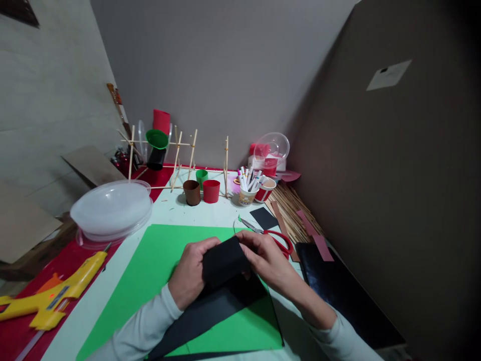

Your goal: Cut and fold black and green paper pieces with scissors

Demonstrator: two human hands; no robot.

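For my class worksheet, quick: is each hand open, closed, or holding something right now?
Left hand: closed on the black paper, at its left edge.
Right hand: closed on the same black paper, at its right edge.

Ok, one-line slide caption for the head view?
Left hand and right hand hold a bent black paper piece above a green sheet; red-handled scissors beyond, yellow glue gun left.
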